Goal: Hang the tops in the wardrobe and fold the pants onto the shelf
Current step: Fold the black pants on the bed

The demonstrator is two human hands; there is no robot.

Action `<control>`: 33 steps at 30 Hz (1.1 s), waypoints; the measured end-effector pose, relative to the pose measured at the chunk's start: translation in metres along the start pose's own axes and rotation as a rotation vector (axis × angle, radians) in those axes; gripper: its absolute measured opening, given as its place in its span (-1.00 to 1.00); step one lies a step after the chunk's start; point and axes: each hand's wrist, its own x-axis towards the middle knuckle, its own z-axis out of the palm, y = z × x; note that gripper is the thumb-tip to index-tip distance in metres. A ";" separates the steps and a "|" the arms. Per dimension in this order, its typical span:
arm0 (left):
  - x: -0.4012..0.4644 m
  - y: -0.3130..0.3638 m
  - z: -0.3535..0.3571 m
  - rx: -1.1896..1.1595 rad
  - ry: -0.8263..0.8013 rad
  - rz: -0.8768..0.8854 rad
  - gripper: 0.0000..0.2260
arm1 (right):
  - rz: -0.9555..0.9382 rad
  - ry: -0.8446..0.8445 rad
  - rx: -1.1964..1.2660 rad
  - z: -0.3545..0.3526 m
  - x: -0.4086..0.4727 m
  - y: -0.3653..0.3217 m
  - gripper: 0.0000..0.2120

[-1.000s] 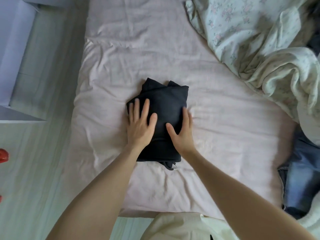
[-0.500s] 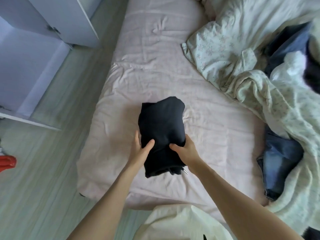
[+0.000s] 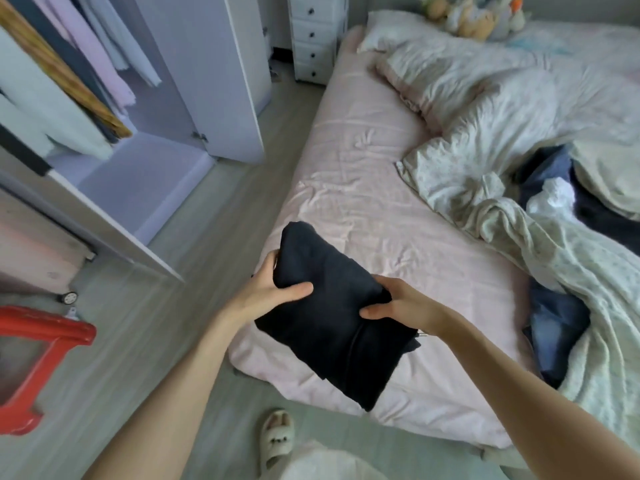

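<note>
Folded pants [image 3: 332, 320] held above the bed [image 3: 363, 209] edge, left hand [image 3: 268, 292] and right hand [image 3: 403, 304] each clasping a side. Risk: fold may slump open in carry; near end hangs unsupported.

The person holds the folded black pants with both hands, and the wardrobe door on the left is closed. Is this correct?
Not quite. Both hands, left hand and right hand, do grip the folded black pants, but the head view shows the wardrobe door standing open, with hanging clothes visible inside.
</note>
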 end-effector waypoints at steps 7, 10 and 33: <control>-0.022 -0.006 -0.157 0.470 0.266 0.337 0.00 | -0.012 -0.210 -0.257 0.070 0.082 -0.136 -0.65; -0.020 -0.008 -0.232 0.577 0.097 0.242 -0.17 | -0.064 -0.222 -0.331 0.114 0.130 -0.191 -0.67; 0.218 0.116 -0.444 -0.625 0.440 0.083 -0.66 | -0.114 0.464 0.186 0.040 0.408 -0.354 -0.08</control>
